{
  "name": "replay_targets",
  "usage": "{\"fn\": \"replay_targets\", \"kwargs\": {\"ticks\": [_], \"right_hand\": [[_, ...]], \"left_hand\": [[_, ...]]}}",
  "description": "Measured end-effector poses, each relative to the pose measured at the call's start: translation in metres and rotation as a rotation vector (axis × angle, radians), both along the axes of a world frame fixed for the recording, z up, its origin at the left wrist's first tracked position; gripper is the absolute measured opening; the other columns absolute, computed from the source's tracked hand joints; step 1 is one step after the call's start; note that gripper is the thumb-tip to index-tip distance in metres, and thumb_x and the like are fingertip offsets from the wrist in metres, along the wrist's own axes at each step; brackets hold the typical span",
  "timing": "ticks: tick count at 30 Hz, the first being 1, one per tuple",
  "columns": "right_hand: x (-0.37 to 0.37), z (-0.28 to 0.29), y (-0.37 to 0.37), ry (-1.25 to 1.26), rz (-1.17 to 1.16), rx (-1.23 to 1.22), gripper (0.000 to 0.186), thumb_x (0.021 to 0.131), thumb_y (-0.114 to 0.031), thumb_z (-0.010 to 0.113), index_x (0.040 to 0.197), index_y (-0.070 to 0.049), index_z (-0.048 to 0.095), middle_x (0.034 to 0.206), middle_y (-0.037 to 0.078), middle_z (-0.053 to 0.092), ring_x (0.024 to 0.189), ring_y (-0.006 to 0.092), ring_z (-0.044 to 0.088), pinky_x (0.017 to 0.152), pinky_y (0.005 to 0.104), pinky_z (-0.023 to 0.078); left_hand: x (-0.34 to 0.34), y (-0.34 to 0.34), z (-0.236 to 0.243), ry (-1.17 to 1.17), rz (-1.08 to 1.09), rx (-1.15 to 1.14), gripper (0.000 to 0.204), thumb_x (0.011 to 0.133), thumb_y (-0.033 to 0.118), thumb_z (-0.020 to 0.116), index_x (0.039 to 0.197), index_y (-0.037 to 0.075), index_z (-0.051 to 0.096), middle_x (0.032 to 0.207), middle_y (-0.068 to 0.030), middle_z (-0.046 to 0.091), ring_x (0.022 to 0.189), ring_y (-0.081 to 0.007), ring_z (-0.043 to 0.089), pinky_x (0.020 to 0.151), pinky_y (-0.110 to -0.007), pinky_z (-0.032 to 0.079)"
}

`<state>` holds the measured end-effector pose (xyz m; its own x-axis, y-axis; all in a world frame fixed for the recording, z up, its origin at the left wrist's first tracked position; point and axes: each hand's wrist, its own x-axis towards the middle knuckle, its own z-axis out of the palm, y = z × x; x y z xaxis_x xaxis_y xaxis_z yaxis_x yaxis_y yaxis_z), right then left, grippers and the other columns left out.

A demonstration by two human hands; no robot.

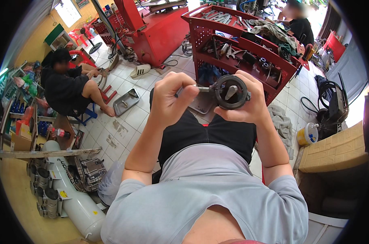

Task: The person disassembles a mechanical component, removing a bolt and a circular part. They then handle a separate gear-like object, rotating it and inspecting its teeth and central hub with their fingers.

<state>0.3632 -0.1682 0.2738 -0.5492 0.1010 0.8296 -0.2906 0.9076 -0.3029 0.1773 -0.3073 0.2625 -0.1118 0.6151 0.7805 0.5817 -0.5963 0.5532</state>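
Above my lap, my right hand (251,95) grips a dark ring-shaped metal part (222,99), its fingers behind and around it and the thumb along its lower edge. A pale, rounded piece (231,92) shows inside the ring's opening; I cannot tell whether it is part of it or a fingertip behind. On the ring's left side, a small metal bolt (203,89) sticks out toward my left hand (172,97). That hand is closed, with thumb and forefinger pinching the bolt's outer end. Its other fingers are curled and partly hidden.
A red tool cart (245,40) with wrenches and rags stands ahead. On the tiled floor lie a metal tray (126,102) and a sandal (140,70). One person sits at left, another works at far right. A white cylinder (76,191) lies at lower left; a bucket (307,134) stands right.
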Motion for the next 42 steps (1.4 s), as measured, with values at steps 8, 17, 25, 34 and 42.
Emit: {"fn": "replay_targets", "kwargs": {"ticks": [8, 17, 25, 34, 42], "right_hand": [[0.003, 0.003, -0.002, -0.027, 0.006, -0.041, 0.043, 0.055, -0.025, 0.085, 0.088, -0.004, 0.067, 0.072, 0.006, 0.058, 0.062, 0.0216, 0.054, 0.057, 0.0327, 0.043], [0.002, 0.002, -0.001, 0.0, 0.012, -0.051, 0.045, 0.054, -0.025, 0.085, 0.09, -0.004, 0.067, 0.072, 0.005, 0.058, 0.062, 0.0211, 0.055, 0.056, 0.0325, 0.043], [0.002, 0.002, -0.001, 0.0, 0.002, -0.051, 0.045, 0.054, -0.024, 0.085, 0.09, -0.004, 0.067, 0.071, 0.005, 0.056, 0.063, 0.0213, 0.053, 0.057, 0.0331, 0.042], [0.002, 0.003, 0.0, 0.0, 0.002, -0.057, 0.044, 0.054, -0.025, 0.085, 0.089, -0.004, 0.067, 0.072, 0.005, 0.057, 0.062, 0.0212, 0.053, 0.056, 0.0326, 0.043], [0.002, 0.003, 0.001, 0.03, -0.001, -0.029, 0.044, 0.054, -0.024, 0.085, 0.089, -0.004, 0.067, 0.071, 0.005, 0.057, 0.061, 0.0205, 0.053, 0.056, 0.0321, 0.043]], "left_hand": [[0.012, 0.002, 0.002, -0.005, 0.118, 0.104, 0.037, 0.092, 0.043, 0.062, 0.097, 0.007, 0.064, 0.072, -0.0018, 0.06, 0.063, -0.0098, 0.055, 0.066, -0.025, 0.035], [0.009, -0.002, 0.001, 0.074, 0.111, 0.069, 0.041, 0.098, 0.041, 0.056, 0.104, 0.001, 0.059, 0.098, -0.0062, 0.061, 0.073, -0.0103, 0.056, 0.069, -0.024, 0.04], [0.016, 0.002, 0.005, -0.104, 0.041, 0.067, 0.034, 0.097, 0.035, 0.058, 0.083, 0.005, 0.064, 0.071, -0.0033, 0.062, 0.064, -0.0115, 0.054, 0.065, -0.026, 0.039], [0.009, 0.004, 0.004, -0.041, 0.037, 0.062, 0.051, 0.101, 0.046, 0.047, 0.086, -0.001, 0.061, 0.077, -0.0076, 0.062, 0.066, -0.0131, 0.057, 0.065, -0.025, 0.042], [0.004, 0.008, -0.001, -0.166, -0.103, 0.183, 0.04, 0.099, 0.037, 0.056, 0.096, -0.002, 0.061, 0.085, -0.0077, 0.063, 0.068, -0.0119, 0.057, 0.067, -0.025, 0.041]]}}
